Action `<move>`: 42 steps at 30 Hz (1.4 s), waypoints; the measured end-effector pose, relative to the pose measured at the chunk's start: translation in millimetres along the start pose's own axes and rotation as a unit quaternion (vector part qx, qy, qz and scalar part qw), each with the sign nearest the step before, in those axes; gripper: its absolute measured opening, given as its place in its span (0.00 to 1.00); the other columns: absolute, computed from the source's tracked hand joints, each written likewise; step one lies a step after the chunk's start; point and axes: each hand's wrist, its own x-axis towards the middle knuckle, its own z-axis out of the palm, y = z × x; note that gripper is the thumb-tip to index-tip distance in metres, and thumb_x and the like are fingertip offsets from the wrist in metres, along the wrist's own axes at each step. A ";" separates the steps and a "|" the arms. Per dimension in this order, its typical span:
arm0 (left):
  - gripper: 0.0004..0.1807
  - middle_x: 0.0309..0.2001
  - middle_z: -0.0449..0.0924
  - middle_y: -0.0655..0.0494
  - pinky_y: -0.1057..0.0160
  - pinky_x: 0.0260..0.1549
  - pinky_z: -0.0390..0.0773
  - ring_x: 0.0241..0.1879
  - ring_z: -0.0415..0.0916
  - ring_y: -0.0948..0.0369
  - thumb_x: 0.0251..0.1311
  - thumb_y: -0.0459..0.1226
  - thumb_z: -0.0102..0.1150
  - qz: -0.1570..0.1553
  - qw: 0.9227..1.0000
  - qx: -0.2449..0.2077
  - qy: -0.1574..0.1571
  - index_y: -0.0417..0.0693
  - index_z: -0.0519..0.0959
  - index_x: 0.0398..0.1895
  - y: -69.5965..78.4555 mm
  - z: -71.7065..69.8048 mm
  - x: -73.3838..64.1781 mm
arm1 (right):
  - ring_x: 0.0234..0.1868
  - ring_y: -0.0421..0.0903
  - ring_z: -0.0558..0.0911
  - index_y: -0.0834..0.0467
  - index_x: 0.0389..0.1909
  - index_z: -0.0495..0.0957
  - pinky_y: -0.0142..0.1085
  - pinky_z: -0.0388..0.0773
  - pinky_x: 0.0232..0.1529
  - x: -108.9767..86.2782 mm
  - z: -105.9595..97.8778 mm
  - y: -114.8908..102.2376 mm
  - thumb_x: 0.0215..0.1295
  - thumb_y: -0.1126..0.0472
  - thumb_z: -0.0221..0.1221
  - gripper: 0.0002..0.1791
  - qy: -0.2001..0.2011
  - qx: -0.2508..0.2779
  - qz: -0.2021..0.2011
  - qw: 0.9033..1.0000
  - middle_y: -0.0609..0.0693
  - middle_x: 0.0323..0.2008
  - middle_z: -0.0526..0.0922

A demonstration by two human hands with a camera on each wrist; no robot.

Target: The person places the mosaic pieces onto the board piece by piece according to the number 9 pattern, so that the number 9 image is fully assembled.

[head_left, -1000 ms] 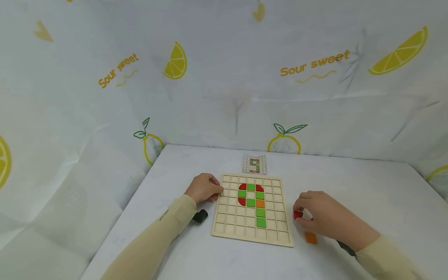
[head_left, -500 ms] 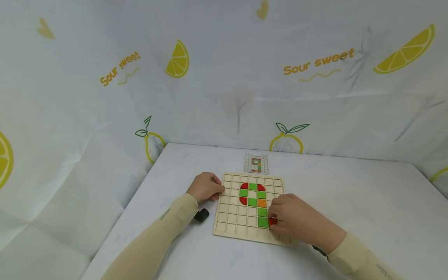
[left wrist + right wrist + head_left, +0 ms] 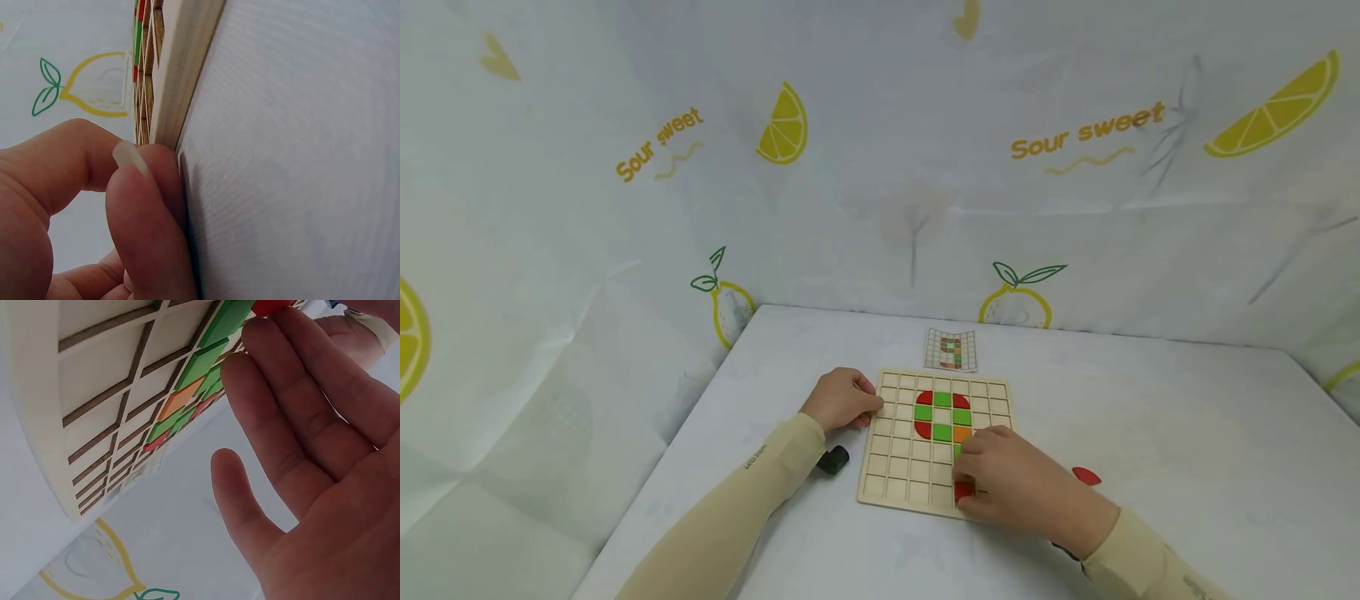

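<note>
A wooden grid board (image 3: 898, 471) lies on the table with red, green and orange tiles forming a 9-like shape. My left hand (image 3: 842, 398) holds the board's left edge, with thumb and index finger at the rim in the left wrist view. My right hand (image 3: 1026, 483) pinches a red tile (image 3: 964, 492) over the lower right part of the board, below the column of green tiles. In the right wrist view that red tile (image 3: 270, 306) shows only partly beyond the fingertips. The right hand covers the board's lower right cells and part of a green tile.
Behind the board lies a small pattern card (image 3: 951, 350) showing a similar coloured figure. A loose red piece (image 3: 1086, 476) with a curved side lies on the table to the right of the right forearm. White cloth printed with lemons hangs behind the white table (image 3: 1187, 408).
My right hand has carried the red tile leftward from beside the board onto its lower right area. The loose red piece has come into view. My left hand stays at the board's edge.
</note>
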 end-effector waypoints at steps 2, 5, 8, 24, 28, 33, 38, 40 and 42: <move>0.08 0.27 0.87 0.54 0.68 0.24 0.82 0.22 0.82 0.64 0.63 0.38 0.73 0.001 1.000 0.000 0.001 0.46 0.83 0.40 -0.2 -0.1 -0.6 | 0.37 0.35 0.75 0.44 0.28 0.83 0.47 0.79 0.58 -0.7 1.1 -0.3 0.58 0.55 0.76 0.10 0.001 -0.007 -0.004 1.000 0.32 0.28 0.74; 0.08 0.28 0.87 0.54 0.69 0.24 0.82 0.22 0.82 0.64 0.63 0.38 0.73 0.004 1.000 0.001 0.001 0.46 0.83 0.40 -0.8 -0.4 -0.9 | 0.37 0.36 0.75 0.44 0.28 0.82 0.48 0.79 0.59 -1.0 2.3 -0.3 0.58 0.55 0.76 0.10 -0.002 -0.012 -0.002 1.000 0.32 0.27 0.73; 0.08 0.28 0.87 0.54 0.69 0.24 0.82 0.22 0.82 0.64 0.63 0.38 0.72 0.003 1.000 0.002 0.002 0.47 0.83 0.40 -0.8 -0.5 -0.8 | 0.37 0.36 0.75 0.44 0.28 0.83 0.49 0.80 0.60 -0.9 3.3 -0.3 0.58 0.56 0.76 0.10 -0.006 -0.010 0.000 1.000 0.32 0.26 0.73; 0.08 0.27 0.87 0.55 0.68 0.23 0.82 0.22 0.81 0.64 0.63 0.38 0.73 -0.007 1.000 0.009 -0.002 0.47 0.83 0.40 -0.5 -0.1 4.7 | 0.38 0.37 0.77 0.43 0.29 0.84 0.48 0.80 0.60 -1.9 4.5 -0.4 0.58 0.55 0.77 0.09 -0.001 -0.011 -0.009 1.000 0.32 0.28 0.75; 0.09 0.27 0.87 0.54 0.68 0.24 0.82 0.22 0.82 0.64 0.62 0.38 0.73 -0.003 1.000 0.006 -0.004 0.47 0.83 0.40 -1.3 -0.1 5.5 | 0.41 0.39 0.80 0.44 0.31 0.86 0.49 0.79 0.62 -1.6 3.2 -0.7 0.58 0.55 0.77 0.07 -0.007 -0.008 -0.003 1.000 0.33 0.30 0.79; 0.08 0.27 0.87 0.55 0.68 0.23 0.82 0.22 0.82 0.64 0.63 0.39 0.73 -0.006 1.000 0.006 -0.004 0.47 0.83 0.40 -1.2 0.0 5.6 | 0.41 0.39 0.79 0.45 0.32 0.87 0.50 0.79 0.62 -1.1 3.2 -0.1 0.58 0.55 0.77 0.07 -0.014 -0.008 -0.001 1.000 0.33 0.30 0.79; 0.09 0.27 0.87 0.54 0.68 0.24 0.82 0.23 0.82 0.63 0.63 0.39 0.73 -0.004 1.000 0.005 -0.003 0.47 0.83 0.40 0.0 -0.3 4.2 | 0.40 0.38 0.78 0.44 0.31 0.86 0.50 0.79 0.61 -1.0 2.7 1.4 0.58 0.56 0.77 0.07 -0.011 -0.007 -0.002 1.000 0.33 0.30 0.78; 0.09 0.27 0.87 0.54 0.68 0.24 0.82 0.22 0.82 0.64 0.63 0.38 0.73 -0.002 1.000 0.005 -0.001 0.47 0.83 0.40 0.6 -0.5 2.7 | 0.40 0.38 0.78 0.44 0.31 0.86 0.50 0.80 0.60 -1.2 2.0 2.3 0.58 0.56 0.76 0.07 -0.008 -0.006 0.000 1.000 0.32 0.30 0.78; 0.09 0.27 0.87 0.54 0.69 0.24 0.82 0.22 0.81 0.64 0.63 0.38 0.73 0.000 1.000 0.005 0.001 0.47 0.83 0.41 1.2 -0.8 0.9 | 0.40 0.38 0.79 0.43 0.31 0.86 0.50 0.80 0.60 -1.4 1.3 4.2 0.58 0.57 0.76 0.07 -0.005 -0.001 0.003 1.000 0.32 0.31 0.80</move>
